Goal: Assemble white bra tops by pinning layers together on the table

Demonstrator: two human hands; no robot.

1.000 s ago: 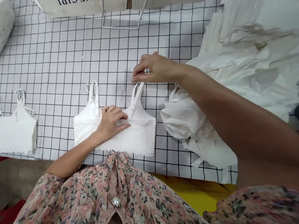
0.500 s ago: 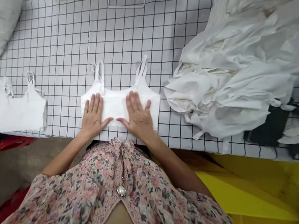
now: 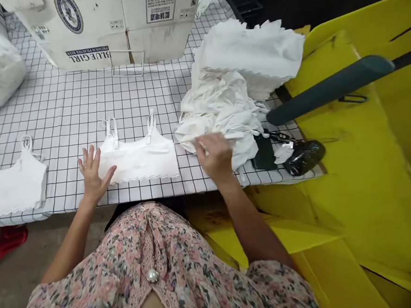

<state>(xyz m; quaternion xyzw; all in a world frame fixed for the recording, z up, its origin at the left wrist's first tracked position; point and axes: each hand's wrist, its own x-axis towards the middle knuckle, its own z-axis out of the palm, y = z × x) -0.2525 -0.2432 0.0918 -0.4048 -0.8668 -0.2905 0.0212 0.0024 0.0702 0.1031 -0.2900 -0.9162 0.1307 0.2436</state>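
A white camisole bra (image 3: 142, 157) lies flat on the grid-patterned cloth, its thin straps pointing away from me. My left hand (image 3: 94, 175) is open with fingers spread, at the left side of this bra. Beside the front of a heap of crumpled white garments (image 3: 226, 99) is my right hand (image 3: 215, 157), its fingers bent and blurred by motion. Whether those fingers grip any fabric cannot be made out. At the far left, a stack of similar white bras (image 3: 16, 182) lies near the table edge.
A white carton (image 3: 95, 22) stands at the back, with a white wire stand (image 3: 127, 63) before it. Right of the heap are a dark green flat object (image 3: 265, 153), a black plastic-wrapped bundle (image 3: 304, 157) and a dark green padded bar (image 3: 331, 89). Yellow panels (image 3: 357, 182) fill the right side.
My right hand has lifted off the bra and moved right to the heap. My left hand has shifted to the bra's left edge, fingers now spread. The view has swung right.
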